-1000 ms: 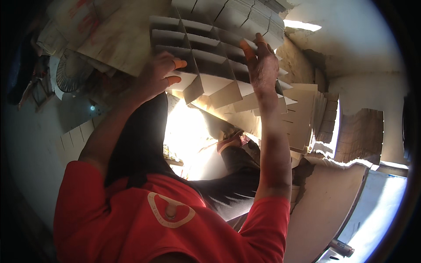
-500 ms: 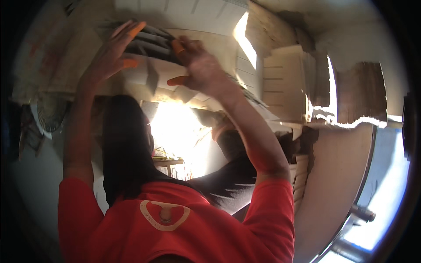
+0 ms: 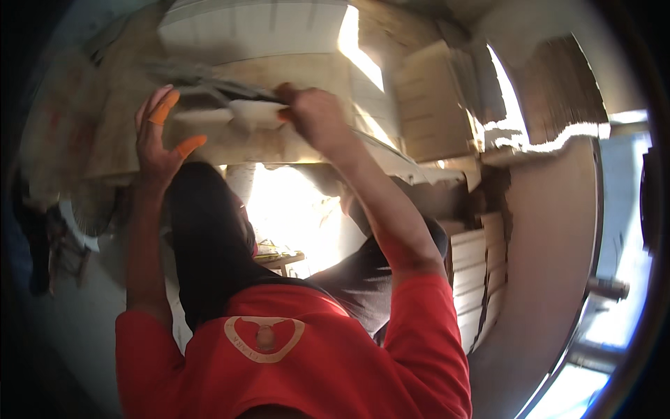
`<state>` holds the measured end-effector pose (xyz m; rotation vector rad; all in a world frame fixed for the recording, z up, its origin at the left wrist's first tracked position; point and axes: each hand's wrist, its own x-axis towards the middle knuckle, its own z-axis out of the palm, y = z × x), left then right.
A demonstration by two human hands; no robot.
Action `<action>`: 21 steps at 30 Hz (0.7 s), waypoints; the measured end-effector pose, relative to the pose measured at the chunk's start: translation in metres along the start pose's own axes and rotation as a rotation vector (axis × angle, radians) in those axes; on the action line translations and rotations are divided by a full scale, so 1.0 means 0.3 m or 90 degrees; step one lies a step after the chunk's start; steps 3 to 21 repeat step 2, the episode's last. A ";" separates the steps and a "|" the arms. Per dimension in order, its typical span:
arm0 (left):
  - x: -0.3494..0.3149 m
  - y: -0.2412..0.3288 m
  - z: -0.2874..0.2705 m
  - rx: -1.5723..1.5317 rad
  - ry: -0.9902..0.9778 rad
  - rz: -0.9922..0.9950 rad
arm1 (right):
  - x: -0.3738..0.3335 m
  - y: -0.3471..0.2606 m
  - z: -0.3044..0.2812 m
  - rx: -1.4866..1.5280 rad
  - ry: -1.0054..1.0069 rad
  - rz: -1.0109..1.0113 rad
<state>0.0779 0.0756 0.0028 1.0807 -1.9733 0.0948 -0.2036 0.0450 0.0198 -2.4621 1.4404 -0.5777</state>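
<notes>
My left hand (image 3: 157, 133) is raised on the left with its fingers apart and holds nothing. Orange covers are on its thumb and a finger. My right hand (image 3: 315, 115) has its fingers curled at the right end of some thin, dark grey strips (image 3: 241, 89). Motion smears the strips, so their exact kind is unclear. Orange also shows at the right fingertips. Just below the strips lies a pale, flat piece (image 3: 257, 113) on a tan work surface (image 3: 300, 70), which stands above my knees.
A pale slotted sheet (image 3: 251, 28) lies at the far side. Stacks of slotted cardboard pieces (image 3: 433, 105) stand to the right, with a darker stack (image 3: 565, 91) beyond. More pale stacked pieces (image 3: 469, 269) are near my right elbow. Bright sunlight glares between my knees.
Both hands have come nearer to me. My left hand has moved away from the strips, while my right fingers have closed at their right end. The view has shifted slightly.
</notes>
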 end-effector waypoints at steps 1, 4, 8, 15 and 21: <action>-0.037 0.012 -0.025 0.011 0.068 -0.026 | 0.004 0.009 0.027 0.148 0.035 0.014; -0.086 0.042 -0.057 -0.056 0.094 -0.176 | 0.063 -0.033 0.054 0.153 0.012 -0.028; -0.086 0.042 -0.057 -0.056 0.094 -0.176 | 0.063 -0.033 0.054 0.153 0.012 -0.028; -0.086 0.042 -0.057 -0.056 0.094 -0.176 | 0.063 -0.033 0.054 0.153 0.012 -0.028; -0.086 0.042 -0.057 -0.056 0.094 -0.176 | 0.063 -0.033 0.054 0.153 0.012 -0.028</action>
